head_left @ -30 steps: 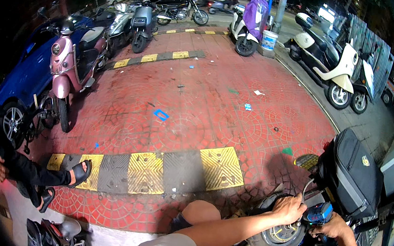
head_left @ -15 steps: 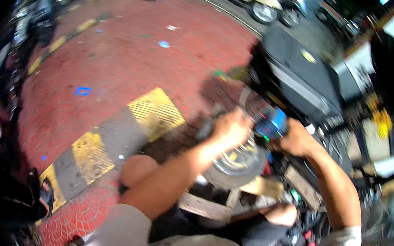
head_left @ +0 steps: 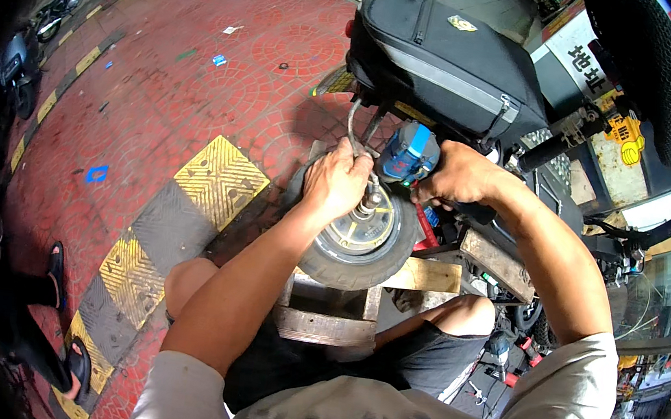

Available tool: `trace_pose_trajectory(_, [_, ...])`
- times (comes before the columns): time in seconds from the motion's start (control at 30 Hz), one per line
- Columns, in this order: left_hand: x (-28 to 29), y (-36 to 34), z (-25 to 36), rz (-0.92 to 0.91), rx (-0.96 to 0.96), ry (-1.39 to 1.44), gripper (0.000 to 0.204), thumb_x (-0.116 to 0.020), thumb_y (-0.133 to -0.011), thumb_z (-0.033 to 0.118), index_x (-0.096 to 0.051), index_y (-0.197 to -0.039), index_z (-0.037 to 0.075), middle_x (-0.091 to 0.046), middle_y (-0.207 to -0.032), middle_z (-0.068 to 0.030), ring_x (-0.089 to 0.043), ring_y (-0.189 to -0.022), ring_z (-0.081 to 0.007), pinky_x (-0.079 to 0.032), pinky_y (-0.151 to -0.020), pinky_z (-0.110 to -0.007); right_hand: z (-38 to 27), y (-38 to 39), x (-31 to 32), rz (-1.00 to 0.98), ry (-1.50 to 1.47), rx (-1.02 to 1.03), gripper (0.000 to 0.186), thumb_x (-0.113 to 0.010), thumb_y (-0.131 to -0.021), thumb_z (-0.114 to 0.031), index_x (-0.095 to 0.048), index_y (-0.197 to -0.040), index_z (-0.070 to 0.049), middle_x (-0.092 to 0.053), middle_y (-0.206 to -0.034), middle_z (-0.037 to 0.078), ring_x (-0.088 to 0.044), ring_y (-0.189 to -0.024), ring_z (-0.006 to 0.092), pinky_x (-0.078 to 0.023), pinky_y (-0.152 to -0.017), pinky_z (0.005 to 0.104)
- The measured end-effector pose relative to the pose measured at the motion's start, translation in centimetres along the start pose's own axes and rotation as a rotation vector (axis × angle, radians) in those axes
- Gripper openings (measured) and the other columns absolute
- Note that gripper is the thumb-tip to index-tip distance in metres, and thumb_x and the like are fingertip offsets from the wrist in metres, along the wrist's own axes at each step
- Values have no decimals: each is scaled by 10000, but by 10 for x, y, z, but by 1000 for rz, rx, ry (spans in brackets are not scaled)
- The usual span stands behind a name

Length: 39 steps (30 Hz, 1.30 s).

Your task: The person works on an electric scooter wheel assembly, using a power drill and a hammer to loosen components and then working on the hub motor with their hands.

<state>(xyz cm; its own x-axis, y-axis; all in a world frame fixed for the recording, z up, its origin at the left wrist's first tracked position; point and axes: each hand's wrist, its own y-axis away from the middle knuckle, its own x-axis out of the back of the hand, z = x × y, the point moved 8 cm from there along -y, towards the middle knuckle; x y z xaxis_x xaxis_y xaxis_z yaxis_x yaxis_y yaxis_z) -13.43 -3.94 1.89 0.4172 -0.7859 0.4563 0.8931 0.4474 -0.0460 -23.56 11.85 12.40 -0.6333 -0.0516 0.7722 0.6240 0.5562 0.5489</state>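
A wheel with a black tyre point(head_left: 341, 274) lies tilted on a wooden stand point(head_left: 323, 328) between my knees. At its pale hub stands a metal axle end point(head_left: 369, 202). My left hand point(head_left: 337, 181) is over the wheel's upper left side, thumb and fingers closed on a grey cable point(head_left: 351, 121) that runs up toward the black bag. My right hand point(head_left: 463, 176) grips a blue cordless power tool point(head_left: 409, 153) just above and right of the hub. The tool's working tip is hard to make out. A red handle point(head_left: 427, 226) shows below the tool.
A large black bag point(head_left: 450, 54) on a two-wheeler stands beyond the wheel. Further right are handlebars point(head_left: 554, 151). Tools and parts point(head_left: 512, 359) litter the ground at lower right. A yellow-black ramp strip point(head_left: 179, 222) crosses the red paving. Another person's sandalled foot point(head_left: 78, 366) is at lower left.
The view has swung so that the wheel, bag and hands appear further left. Both hands stay by the hub; the power tool remains in my right hand.
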Motion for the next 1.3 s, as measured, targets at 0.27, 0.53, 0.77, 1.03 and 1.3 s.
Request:
trace_pose_trajectory(0.27, [-23,7,-23,-225,104,340,400,-539,-1111,373,-648,-1213,2,-741,-948,-227,-729,-865,-440,-582,-789,-569,-29,25,9,295,264,275,350,-839,-764,-166,-755,-1047,23,-773,-962,300,-774,-931,444,-605,-837,514])
trace_pose_trajectory(0.53, [-63,-21,-36,124,-91,72,553,-515,-1089,356,-543,-1363,-124,-750,-991,-337,-740,-959,-523,-566,-870,-639,51,-13,5,296,507,360,301,-695,-973,-238,-709,-1124,21,-707,-1130,291,-671,-1099,496,-538,-982,577])
trace_pose_trajectory(0.77, [-35,-3,-23,147,-82,106,515,-508,-1092,358,-555,-1297,-112,-744,-972,-337,-727,-962,-551,-558,-877,-641,-10,20,20,224,415,235,220,-696,-865,-109,-747,-1049,0,-760,-1032,197,-709,-933,350,-568,-817,508])
trace_pose_trajectory(1.03, [-40,-2,12,28,-102,98,427,-562,-1069,375,-582,-1178,-37,-743,-930,-298,-745,-926,-495,-572,-793,-629,105,29,49,248,3,165,460,-871,-720,-19,-738,-1160,-42,-777,-945,84,-733,-865,217,-589,-781,428])
trace_pose_trajectory(1.3, [7,4,-35,191,-73,-70,446,-686,-1064,475,-632,-1102,34,-741,-782,-176,-778,-814,-352,-582,-751,-541,15,75,3,149,63,-40,459,-900,-793,-296,-772,-1112,8,-800,-960,227,-779,-919,332,-596,-875,463])
